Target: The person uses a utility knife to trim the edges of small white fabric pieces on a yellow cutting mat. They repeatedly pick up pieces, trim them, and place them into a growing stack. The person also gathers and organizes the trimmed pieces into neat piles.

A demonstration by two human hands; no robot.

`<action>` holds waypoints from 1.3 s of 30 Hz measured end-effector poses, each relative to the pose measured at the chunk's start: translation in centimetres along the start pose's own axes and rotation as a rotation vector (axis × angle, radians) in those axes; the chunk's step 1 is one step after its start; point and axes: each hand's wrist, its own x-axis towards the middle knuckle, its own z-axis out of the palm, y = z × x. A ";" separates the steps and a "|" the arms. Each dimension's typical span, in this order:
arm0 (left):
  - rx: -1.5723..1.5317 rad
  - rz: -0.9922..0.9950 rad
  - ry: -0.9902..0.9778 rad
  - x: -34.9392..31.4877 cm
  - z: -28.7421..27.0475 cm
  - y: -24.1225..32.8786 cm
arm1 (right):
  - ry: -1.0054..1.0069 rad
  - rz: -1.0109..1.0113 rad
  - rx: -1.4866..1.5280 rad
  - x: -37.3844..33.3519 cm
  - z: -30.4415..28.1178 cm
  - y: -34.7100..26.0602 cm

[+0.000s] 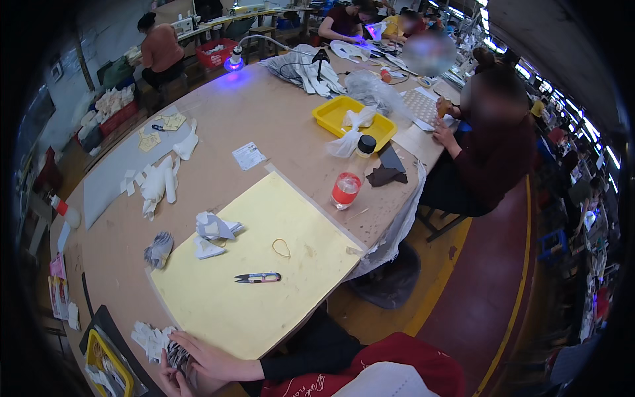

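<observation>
White script [321, 383] on red garment [423, 351], 1 white label [249, 156], print too small

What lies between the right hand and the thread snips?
In the head view, only a bare stretch of the yellow sheet lies between the right hand and the thread snips.

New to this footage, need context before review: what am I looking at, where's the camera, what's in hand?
No machine here: just a person's bare hands. The single picture comes from the left of two fisheye cameras on that person's head, looking down, so straight edges bend near the rim.

At lower left, the right hand and left hand meet at a grey, striped-looking bundle; each one's exact grip is partly hidden.

On the table, a yellow sheet carries snips and pale scraps. Farther off are a red-banded bottle and a yellow tray.
</observation>
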 end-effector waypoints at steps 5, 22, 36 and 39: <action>-0.141 -0.096 0.110 -2.6 -2.6 0.1 | -0.095 0.017 0.020 -0.1 0.4 0.7; 0.117 -0.143 -0.072 -0.6 2.0 6.4 | -0.039 0.110 -0.037 0.6 -1.2 -0.6; 0.416 0.069 0.016 -0.6 3.8 7.1 | -0.241 0.060 0.174 0.6 -1.7 -0.9; 0.402 0.028 0.021 -0.2 3.6 7.3 | -0.178 0.073 0.160 0.4 -1.5 -0.4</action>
